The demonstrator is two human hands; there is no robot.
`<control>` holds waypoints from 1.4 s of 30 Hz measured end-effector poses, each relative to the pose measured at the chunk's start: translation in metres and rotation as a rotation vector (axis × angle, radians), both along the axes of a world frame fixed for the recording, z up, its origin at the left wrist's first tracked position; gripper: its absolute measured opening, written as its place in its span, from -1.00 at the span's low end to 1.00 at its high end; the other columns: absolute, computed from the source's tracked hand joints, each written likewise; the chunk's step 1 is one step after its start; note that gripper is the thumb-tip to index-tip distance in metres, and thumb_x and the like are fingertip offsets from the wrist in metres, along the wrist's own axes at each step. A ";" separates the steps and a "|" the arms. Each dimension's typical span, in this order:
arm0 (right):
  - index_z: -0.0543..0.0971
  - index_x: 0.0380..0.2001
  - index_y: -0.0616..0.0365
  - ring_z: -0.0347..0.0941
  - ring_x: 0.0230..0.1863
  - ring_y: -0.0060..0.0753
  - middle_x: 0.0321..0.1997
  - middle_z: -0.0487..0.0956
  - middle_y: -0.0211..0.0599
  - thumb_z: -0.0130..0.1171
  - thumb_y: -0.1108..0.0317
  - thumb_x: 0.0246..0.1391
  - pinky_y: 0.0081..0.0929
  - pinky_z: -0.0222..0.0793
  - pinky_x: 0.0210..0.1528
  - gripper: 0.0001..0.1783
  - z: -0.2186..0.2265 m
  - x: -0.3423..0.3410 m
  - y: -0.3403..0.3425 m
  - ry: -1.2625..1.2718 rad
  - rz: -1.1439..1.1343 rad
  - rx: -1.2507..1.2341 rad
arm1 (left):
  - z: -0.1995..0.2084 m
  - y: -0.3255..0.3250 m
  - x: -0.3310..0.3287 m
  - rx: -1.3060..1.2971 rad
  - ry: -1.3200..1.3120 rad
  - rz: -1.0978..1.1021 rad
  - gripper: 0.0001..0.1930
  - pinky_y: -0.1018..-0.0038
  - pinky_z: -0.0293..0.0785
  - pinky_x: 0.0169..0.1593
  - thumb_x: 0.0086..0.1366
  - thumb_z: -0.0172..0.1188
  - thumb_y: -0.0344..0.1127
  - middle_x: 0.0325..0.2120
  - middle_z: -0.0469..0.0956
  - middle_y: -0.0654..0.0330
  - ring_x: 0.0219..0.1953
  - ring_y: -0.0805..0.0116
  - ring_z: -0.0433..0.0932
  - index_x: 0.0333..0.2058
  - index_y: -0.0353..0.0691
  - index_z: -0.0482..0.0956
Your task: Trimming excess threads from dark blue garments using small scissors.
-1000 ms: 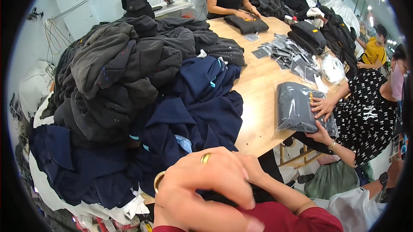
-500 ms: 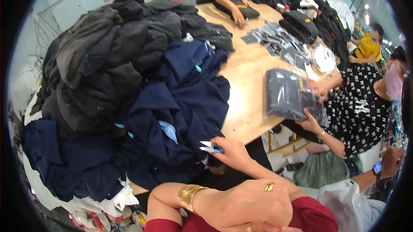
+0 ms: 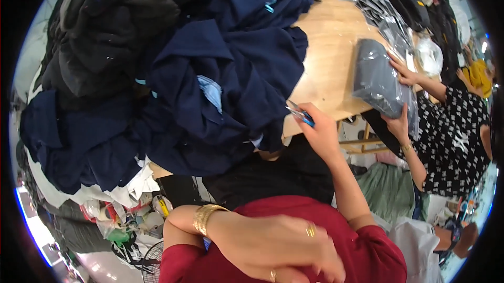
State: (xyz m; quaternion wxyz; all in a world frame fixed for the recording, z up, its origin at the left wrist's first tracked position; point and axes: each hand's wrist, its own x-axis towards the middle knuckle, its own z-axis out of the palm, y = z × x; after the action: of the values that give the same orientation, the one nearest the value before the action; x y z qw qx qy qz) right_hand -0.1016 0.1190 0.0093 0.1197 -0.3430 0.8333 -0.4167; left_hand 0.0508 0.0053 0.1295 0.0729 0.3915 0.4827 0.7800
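Note:
My right hand is closed around small blue-handled thread snips, their metal blades pointing left over the table edge. Just left of the blades lies a heap of navy blue garments with light blue trim. My left hand, wearing a gold bracelet and rings, hovers in front of my red shirt, away from the cloth. Its fingers are stretched and slightly blurred, with nothing seen in them.
Dark garments are piled at the left. A co-worker on the right holds a clear-bagged grey garment on the wooden table. Grey packets lie beyond. Plastic bags and a wire fan guard are low left.
My view has tilted down, so the table sits higher in it. My right hand has moved rightward with the snips, and my left hand's fingers have come into view. The co-worker's bagged garment has turned.

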 end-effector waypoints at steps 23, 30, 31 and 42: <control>0.53 -0.35 0.21 0.26 -0.55 -0.65 -0.56 0.49 -0.34 0.16 0.42 0.01 -0.65 0.23 -0.45 -0.87 0.012 -0.002 -0.010 -0.258 -0.025 -0.036 | -0.082 -0.082 0.047 -1.068 -0.082 1.737 -0.56 0.41 0.28 -0.13 -0.14 0.42 -0.33 -0.28 0.44 0.15 -0.20 0.20 0.37 -0.22 -0.20 0.47; 0.55 -0.36 0.17 0.39 -0.46 -0.61 -0.41 0.55 -0.38 0.22 0.45 -0.07 -0.64 0.31 -0.37 -0.86 0.019 0.031 -0.052 -0.239 0.283 -0.204 | -0.112 -0.087 0.042 -1.079 -0.130 1.819 -0.67 0.34 0.22 -0.07 -0.19 0.30 -0.49 -0.29 0.43 0.17 -0.17 0.17 0.36 -0.35 -0.15 0.48; 0.55 -0.32 0.18 0.42 -0.44 -0.59 -0.37 0.56 -0.36 0.23 0.45 -0.07 -0.63 0.33 -0.34 -0.82 0.022 0.034 -0.057 -0.224 0.311 -0.205 | -0.110 -0.085 0.041 -1.059 -0.145 1.824 -0.71 0.35 0.22 -0.08 -0.17 0.30 -0.48 -0.31 0.44 0.18 -0.19 0.18 0.36 -0.37 -0.16 0.50; 0.52 -0.35 0.20 0.47 -0.39 -0.22 -0.42 0.46 -0.23 0.25 0.39 -0.08 -0.48 0.36 -0.35 -0.80 0.018 0.047 -0.121 -0.041 0.521 -0.383 | -0.089 -0.085 0.058 -0.722 -0.241 1.896 -0.82 0.44 0.30 -0.12 -0.05 0.27 -0.47 -0.33 0.50 0.15 -0.23 0.22 0.41 -0.41 -0.29 0.51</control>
State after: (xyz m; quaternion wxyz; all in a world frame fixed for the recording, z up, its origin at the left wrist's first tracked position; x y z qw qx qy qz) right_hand -0.0550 -0.0019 0.0271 0.1721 -0.5526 0.6214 -0.5282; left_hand 0.1088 -0.0796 0.0407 -0.4127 -0.2782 0.7896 0.3589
